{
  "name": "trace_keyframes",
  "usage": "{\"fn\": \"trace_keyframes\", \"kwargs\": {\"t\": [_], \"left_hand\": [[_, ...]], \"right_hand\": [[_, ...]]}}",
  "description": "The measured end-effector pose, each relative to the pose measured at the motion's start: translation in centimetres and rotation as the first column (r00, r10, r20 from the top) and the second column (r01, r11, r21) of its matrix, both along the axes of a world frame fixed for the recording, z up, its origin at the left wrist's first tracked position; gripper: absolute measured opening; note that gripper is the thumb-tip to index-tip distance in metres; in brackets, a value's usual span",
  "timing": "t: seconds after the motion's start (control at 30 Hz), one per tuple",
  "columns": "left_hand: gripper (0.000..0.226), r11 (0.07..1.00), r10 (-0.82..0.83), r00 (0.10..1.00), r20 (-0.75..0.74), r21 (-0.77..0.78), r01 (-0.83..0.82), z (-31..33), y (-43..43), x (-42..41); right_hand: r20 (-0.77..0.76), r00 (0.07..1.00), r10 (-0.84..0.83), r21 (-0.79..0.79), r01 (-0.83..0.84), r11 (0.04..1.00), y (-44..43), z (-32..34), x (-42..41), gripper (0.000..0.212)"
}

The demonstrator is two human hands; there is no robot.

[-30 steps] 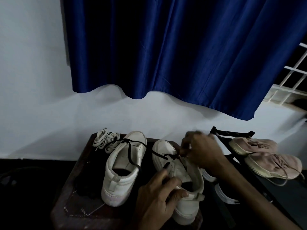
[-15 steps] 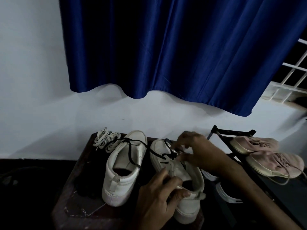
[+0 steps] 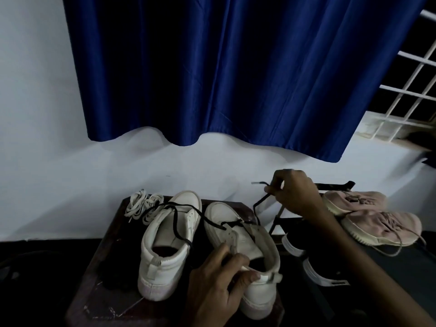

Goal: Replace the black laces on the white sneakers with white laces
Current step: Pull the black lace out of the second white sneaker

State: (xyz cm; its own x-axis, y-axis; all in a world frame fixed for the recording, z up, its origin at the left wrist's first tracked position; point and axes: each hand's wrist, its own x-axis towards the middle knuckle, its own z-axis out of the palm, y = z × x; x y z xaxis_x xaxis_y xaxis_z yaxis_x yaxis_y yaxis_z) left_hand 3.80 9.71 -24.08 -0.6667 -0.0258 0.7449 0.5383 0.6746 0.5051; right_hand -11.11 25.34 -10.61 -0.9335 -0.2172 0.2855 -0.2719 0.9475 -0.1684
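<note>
Right hand point(image 3: 291, 193) pinches black lace point(image 3: 260, 201) above sneaker point(image 3: 245, 246); left hand point(image 3: 219, 284) grips its collar.

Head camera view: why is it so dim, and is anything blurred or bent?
Head view: dim light, so the dark wooden table nearly vanishes into shadow; the right hand and its thin black lace look sharp; the white window grille leans, likely from the wide-angle lens.

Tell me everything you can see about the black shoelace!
The thin, flat black shoelace looks like fabric. It lies slack over the white high-top sneaker on the left, crosses to the front eyelets of the second white sneaker, then rises to the right hand, which pinches it in the air. Its tip pokes out past the fingers.
</note>
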Motion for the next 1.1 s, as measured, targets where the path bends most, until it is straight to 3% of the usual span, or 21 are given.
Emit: {"fn": "trace_keyframes", "kwargs": {"t": [0.07,0.2,0.27,0.33,0.4,0.43,0.5,0.57,0.63,0.7,0.8,0.93,1.0,1.1], "left_hand": [[0.029,1.0,0.005,1.0,-0.018,-0.001,-0.005,0.0,0.0,0.0],[0.026,1.0,0.009,1.0,-0.029,0.009,-0.009,0.3,0.2,-0.1],[0.025,0.999,0.029,0.999,-0.034,0.035,-0.028,0.2,0.1,0.2],[0.024,0.99,0.096,0.995,-0.037,0.108,-0.091,0.3,-0.2,0.5],[0.024,0.973,0.176,0.983,-0.047,0.16,-0.166,0.5,-0.4,0.7],[0.023,0.968,0.196,0.979,-0.058,0.172,-0.184,0.5,-0.3,0.7],[0.023,0.97,0.201,0.977,-0.073,0.153,-0.188,0.4,-0.3,0.6],[0.029,0.976,0.203,0.975,-0.089,0.096,-0.195,0.2,-0.2,0.6],[0.036,0.975,0.218,0.971,-0.096,0.054,-0.213,0.2,-0.3,0.6],[0.038,0.976,0.215,0.973,-0.087,0.054,-0.211,0.5,-0.3,0.7],[0.036,0.978,0.204,0.976,-0.07,0.067,-0.199,0.4,-0.3,0.6],[0.033,0.981,0.178,0.983,-0.044,0.087,-0.174,0.5,-0.2,0.7],[0.031,0.98,0.189,0.981,-0.044,0.078,-0.185,0.6,-0.2,0.8],[0.026,0.974,0.205,0.979,-0.019,0.1,-0.202,0.9,-0.3,1.1]], "right_hand": [[0.038,0.997,0.062,-0.177,-0.055,0.983,0.1,0.6,-0.7,0.019],[0.056,0.975,0.213,-0.342,-0.182,0.922,-1.7,3.5,-0.8,0.014],[0.006,0.958,0.286,-0.559,-0.235,0.796,-3.0,5.7,-1.1,0.016],[-0.044,0.936,0.349,-0.769,-0.254,0.586,-4.1,7.5,-1.3,0.018],[-0.09,0.926,0.366,-0.87,-0.252,0.425,-4.9,8.1,-2.1,0.016],[-0.102,0.931,0.351,-0.885,-0.246,0.395,-4.9,7.8,-2.6,0.015],[-0.061,0.952,0.299,-0.866,-0.199,0.458,-4.4,5.4,-4.1,0.01],[0.04,0.969,0.243,-0.755,-0.13,0.643,-3.2,1.4,-4.8,0.008],[0.106,0.974,0.201,-0.524,-0.117,0.843,-1.9,-3.1,-4.7,0.007],[0.136,0.974,0.181,-0.3,-0.134,0.944,-1.0,-6.9,-4.0,0.011],[0.179,0.968,0.175,-0.13,-0.153,0.98,-0.4,-10.2,-2.3,0.023],[0.268,0.908,0.323,-0.134,-0.297,0.946,0.5,-10.4,0.0,0.023],[0.305,0.887,0.346,-0.202,-0.295,0.934,1.1,-9.1,1.0,0.028],[0.159,0.94,0.302,-0.523,-0.179,0.833,1.6,-6.6,2.4,0.021]]}}
